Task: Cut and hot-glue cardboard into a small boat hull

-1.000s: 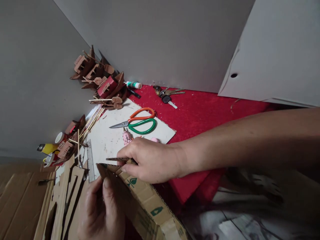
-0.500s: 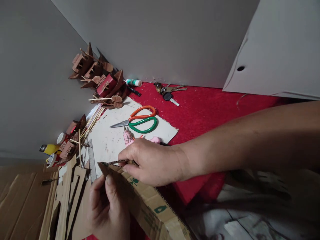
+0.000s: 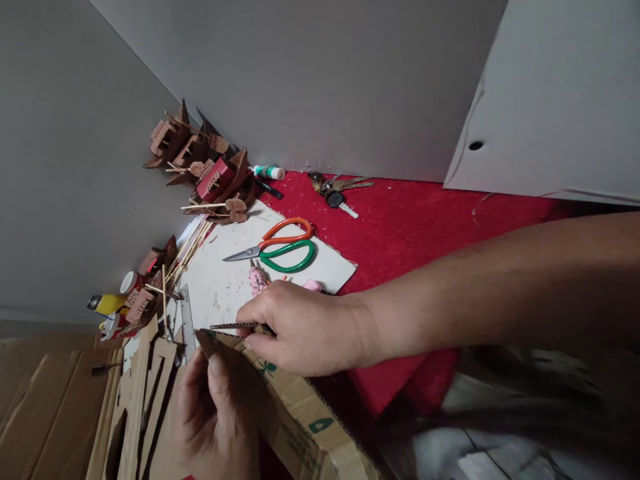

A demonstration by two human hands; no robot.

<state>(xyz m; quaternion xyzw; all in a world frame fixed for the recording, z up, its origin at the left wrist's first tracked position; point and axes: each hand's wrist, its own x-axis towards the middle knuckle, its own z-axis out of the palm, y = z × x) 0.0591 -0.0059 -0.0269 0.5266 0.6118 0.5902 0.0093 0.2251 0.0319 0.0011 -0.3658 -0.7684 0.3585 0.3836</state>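
My left hand [image 3: 213, 417] grips the near corner of a brown cardboard sheet [image 3: 295, 417] with green printed marks, thumb on top. My right hand [image 3: 305, 327] reaches in from the right and pinches a thin cardboard strip [image 3: 235, 327] that lies along the sheet's top edge. Both hands are closed. Just beyond my right hand lie a pink object [image 3: 257, 279] and scissors with orange and green handles [image 3: 280, 245] on a white board [image 3: 220, 280].
Small brown cardboard boat models [image 3: 200, 163] and wooden sticks [image 3: 187, 247] crowd the wall corner. A metal ruler [image 3: 187, 320], cut cardboard pieces [image 3: 145, 393], a glue tube [image 3: 105, 303], a glue stick [image 3: 267, 172] and keys [image 3: 335, 190] lie around on the red cloth [image 3: 415, 227].
The view shifted slightly; both hands keep their hold on the cardboard and strip with hardly any movement.
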